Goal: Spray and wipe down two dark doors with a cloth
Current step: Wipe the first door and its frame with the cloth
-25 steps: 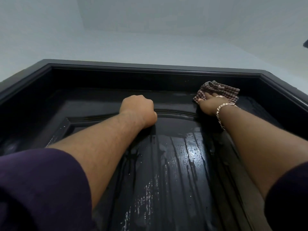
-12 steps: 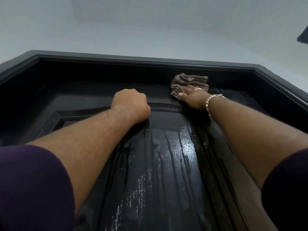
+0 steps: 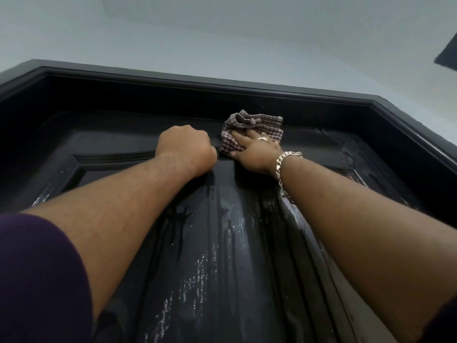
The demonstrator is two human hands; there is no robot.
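The right hand (image 3: 254,153) lies with fingers spread and pressed flat on a checked cloth (image 3: 252,131), holding it against the dark door (image 3: 222,243) near the top rail, at about 12 o'clock in the view. A ring (image 3: 262,138) sits on one finger and a silver chain bracelet (image 3: 284,167) circles the wrist. The cloth is brown and pale check, crumpled, bunched higher at its upper edge, and it touches the door just below the frame (image 3: 222,87).

The left hand (image 3: 186,151) is curled into a fist with nothing visible in it, resting against the door at the upper moulding of the raised panel, just beside the cloth at its 9 o'clock side. Its forearm runs down toward 7 o'clock into a dark purple sleeve (image 3: 37,280).

The door is glossy black with raised panels; wet streaks and pale smears run down the middle panel toward 6 o'clock, between the two forearms. Above the frame, from 10 to 2 o'clock, spreads a pale wall (image 3: 222,33). A dark shape (image 3: 447,55) cuts in at 2 o'clock; what it is cannot be told.
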